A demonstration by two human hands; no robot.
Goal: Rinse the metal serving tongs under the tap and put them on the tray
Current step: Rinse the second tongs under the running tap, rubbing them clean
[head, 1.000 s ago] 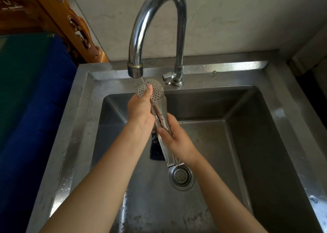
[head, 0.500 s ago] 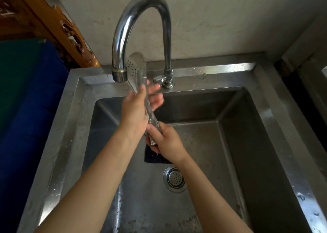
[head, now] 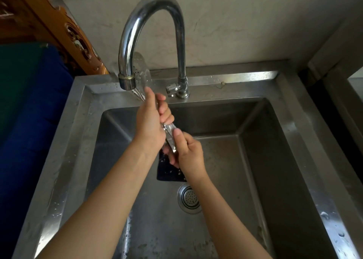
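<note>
Tongs (head: 170, 130) in the rinsing step: held on a slant over the sink (head: 216, 78), perforated head raised behind the spout of the tap (head: 153, 5), hinge end low and toward the wearer, with water (head: 139, 94) striking just below the head. Upper shaft wrapped by the left hand (head: 151, 121), fingers curled over the metal and thumb stretched up toward the stream; judged to be rubbing or steadying. Lower end pinched by the right hand (head: 188, 154), thumb laid along the top face and fingers curled beneath. Both forearms reaching in from the lower edge and converging above the basin, the left wrist higher and nearer the spout. Arms of the tongs largely covered by the two hands, so squeezed or sprung apart cannot be told. Dark pad (head: 167, 170) on the basin floor beneath the hands, beside the drain (head: 189, 199). No tray in view. Judged stage: first half of the task under way, placement not yet begun. Next move likely to call for turning the head through the stream to wet the unrinsed faces, then lifting clear, shaking off drips over the basin and carrying out of the sink toward a tray somewhere outside this view.
</note>
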